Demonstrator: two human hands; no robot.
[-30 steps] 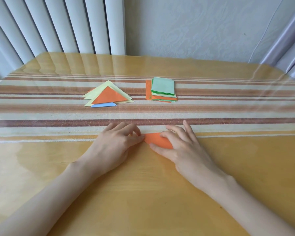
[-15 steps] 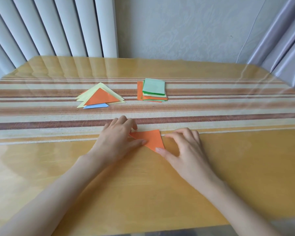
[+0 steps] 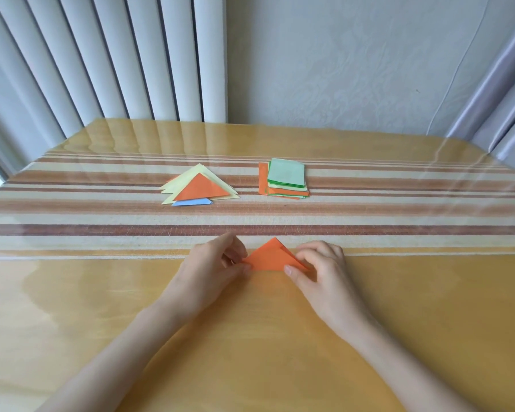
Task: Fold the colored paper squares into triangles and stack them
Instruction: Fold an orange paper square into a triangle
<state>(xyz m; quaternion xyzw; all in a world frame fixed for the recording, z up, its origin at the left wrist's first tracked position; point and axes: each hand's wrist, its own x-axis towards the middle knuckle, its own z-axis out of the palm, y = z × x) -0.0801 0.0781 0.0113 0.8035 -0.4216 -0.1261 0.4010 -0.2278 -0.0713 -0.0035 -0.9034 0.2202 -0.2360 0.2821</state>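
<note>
Near the table's (image 3: pixel 399 322) front centre, the left hand (image 3: pixel 208 272) and right hand (image 3: pixel 321 269) each pinch a corner of the folded orange paper triangle (image 3: pixel 269 257). Farther back lie the stack of folded paper triangles (image 3: pixel 198 187), left, and the pile of unfolded paper squares (image 3: pixel 286 178), right.

Orange triangle (image 3: pixel 269 257); striped runner (image 3: pixel 101 221) (brown, cream); amber table (image 3: pixel 250 337).

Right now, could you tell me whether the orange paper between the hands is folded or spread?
Folded: the orange paper is a triangle, its corners pinched by the left hand and right hand.
</note>
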